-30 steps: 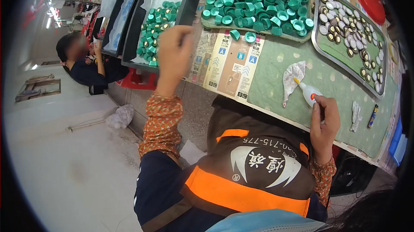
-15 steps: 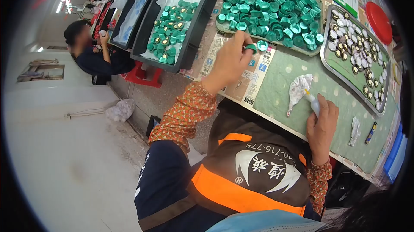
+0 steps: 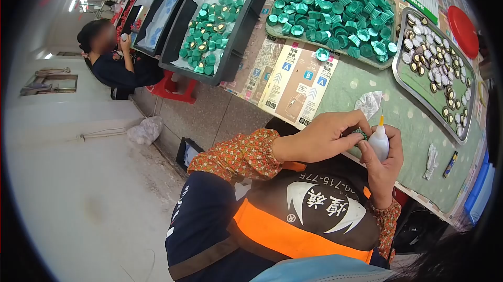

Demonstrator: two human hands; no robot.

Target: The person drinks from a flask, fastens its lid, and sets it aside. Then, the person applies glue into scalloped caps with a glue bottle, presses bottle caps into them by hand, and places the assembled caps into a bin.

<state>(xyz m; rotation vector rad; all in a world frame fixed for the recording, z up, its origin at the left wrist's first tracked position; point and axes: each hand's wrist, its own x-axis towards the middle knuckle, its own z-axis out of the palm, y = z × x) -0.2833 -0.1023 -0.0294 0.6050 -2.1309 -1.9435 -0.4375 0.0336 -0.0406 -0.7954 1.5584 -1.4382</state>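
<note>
My left hand (image 3: 330, 136) pinches a small green fluted cup (image 3: 359, 132) between thumb and fingertips, in front of my apron. My right hand (image 3: 385, 164) is wrapped round a white squeeze bottle (image 3: 379, 143) whose yellow nozzle points up. The right thumb tip is close against the cup; whether it also grips it I cannot tell. Behind the hands a crumpled white cloth (image 3: 369, 104) lies on the green mat. Farther off is a tray heaped with green foil cups (image 3: 335, 9), and one loose cup (image 3: 322, 54) sits at its near edge.
A metal tray (image 3: 401, 75) of small round pieces stands at right, near a red lid (image 3: 463, 31). At left is a black crate (image 3: 246, 20) of filled cups. A marker (image 3: 450, 164) and a twisted white wrapper (image 3: 431, 161) lie on the mat. A person (image 3: 123, 69) sits far left.
My left hand has come back from the cup tray toward my body with a green cup. My right hand has lifted and turned the bottle upright; the hands now meet.
</note>
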